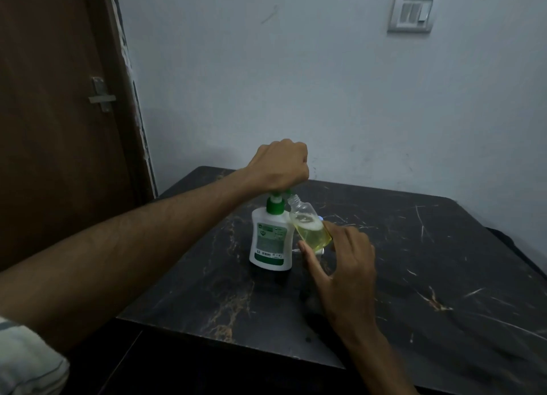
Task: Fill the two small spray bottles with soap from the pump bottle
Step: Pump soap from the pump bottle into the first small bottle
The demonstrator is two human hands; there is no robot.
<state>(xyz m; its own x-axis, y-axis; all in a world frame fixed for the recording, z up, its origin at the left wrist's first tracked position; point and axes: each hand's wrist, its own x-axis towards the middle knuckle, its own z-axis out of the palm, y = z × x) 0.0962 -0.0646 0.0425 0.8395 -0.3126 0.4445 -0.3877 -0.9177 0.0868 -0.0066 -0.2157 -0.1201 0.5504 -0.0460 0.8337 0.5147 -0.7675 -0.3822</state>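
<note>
A white pump bottle (270, 242) with a green collar and label stands upright on the dark marble table (414, 261). My left hand (279, 165) is closed in a fist over its green pump head, which is mostly hidden. My right hand (343, 264) holds a small clear bottle (309, 227) tilted to the left, its open neck right under the pump spout. Yellow-green soap fills roughly its lower half. A small white object (321, 251) shows behind that bottle, mostly hidden; a second spray bottle cannot be made out.
The table sits in a corner against a pale wall. A brown door with a metal latch (102, 94) is at the left. A switch plate (413, 11) hangs on the wall at upper right. The table's near edge runs diagonally below my arms.
</note>
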